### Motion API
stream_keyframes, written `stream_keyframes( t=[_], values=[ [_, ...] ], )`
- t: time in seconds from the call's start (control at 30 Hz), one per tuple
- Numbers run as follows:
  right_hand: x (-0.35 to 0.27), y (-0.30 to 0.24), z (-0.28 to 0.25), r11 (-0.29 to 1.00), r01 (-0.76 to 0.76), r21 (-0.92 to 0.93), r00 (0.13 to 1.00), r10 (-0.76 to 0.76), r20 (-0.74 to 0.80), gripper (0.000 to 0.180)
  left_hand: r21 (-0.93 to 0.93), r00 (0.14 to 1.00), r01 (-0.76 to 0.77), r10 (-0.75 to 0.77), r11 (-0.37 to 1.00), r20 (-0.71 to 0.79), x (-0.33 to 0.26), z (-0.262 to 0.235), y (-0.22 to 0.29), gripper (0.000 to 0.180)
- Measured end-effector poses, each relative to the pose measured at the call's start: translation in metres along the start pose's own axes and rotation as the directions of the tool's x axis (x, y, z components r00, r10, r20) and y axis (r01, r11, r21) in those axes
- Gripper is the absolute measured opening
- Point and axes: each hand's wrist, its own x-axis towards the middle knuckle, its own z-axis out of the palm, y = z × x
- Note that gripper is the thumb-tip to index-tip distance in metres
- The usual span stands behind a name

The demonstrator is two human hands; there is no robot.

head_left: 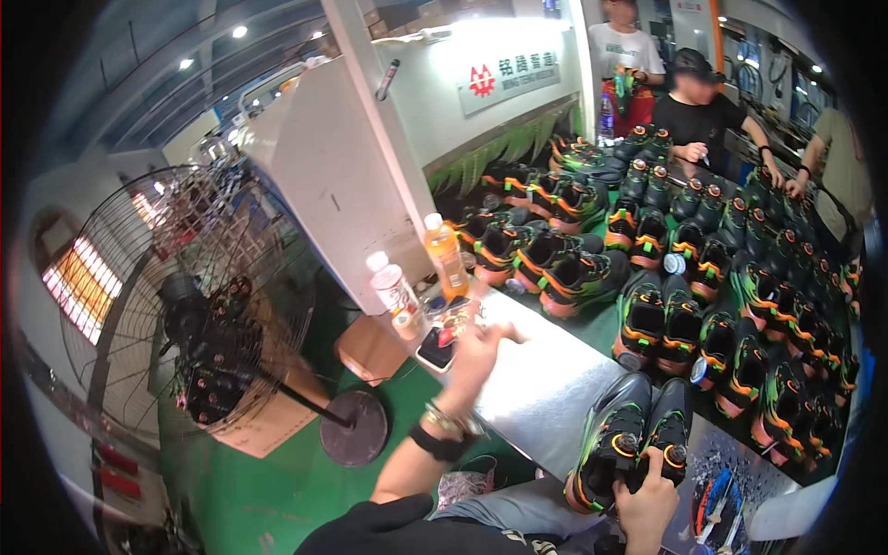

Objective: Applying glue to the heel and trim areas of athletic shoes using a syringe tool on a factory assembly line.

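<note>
My right hand (645, 504) grips a pair of dark grey sneakers (618, 435) with green and orange trim, which stand side by side at the near end of the metal bench (546, 379). Its index finger lies by the round orange-ringed dial on the right shoe, and the thumb is at the left one. Farther left, my left hand (483, 347) is above the bench edge, partly blurred, its fingers apart. Beside it lie a dark phone (437, 351) and a small red and yellow item (451, 330). No held thing shows in the left hand.
An orange drink bottle (446, 254) and a white-capped bottle (393, 291) stand behind the left hand. Rows of similar sneakers (647, 314) fill the green table to the right. A large fan (199, 305) stands left. Other people (698, 116) work at the far end.
</note>
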Motion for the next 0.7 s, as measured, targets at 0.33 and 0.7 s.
stream_keyframes(
  t=[0.33,0.7],
  values=[
    [0.002,0.014,-0.004,0.998,0.061,0.014,0.997,-0.062,0.053,0.052,0.047,0.642,-0.527,0.435,0.848,-0.631,0.055,-0.124,0.187,0.086],
    [-0.001,0.014,-0.021,0.995,0.056,0.088,0.997,-0.060,0.054,0.049,-0.584,0.652,-0.361,0.645,0.727,0.399,0.088,0.064,0.186,0.103]
  ],
)
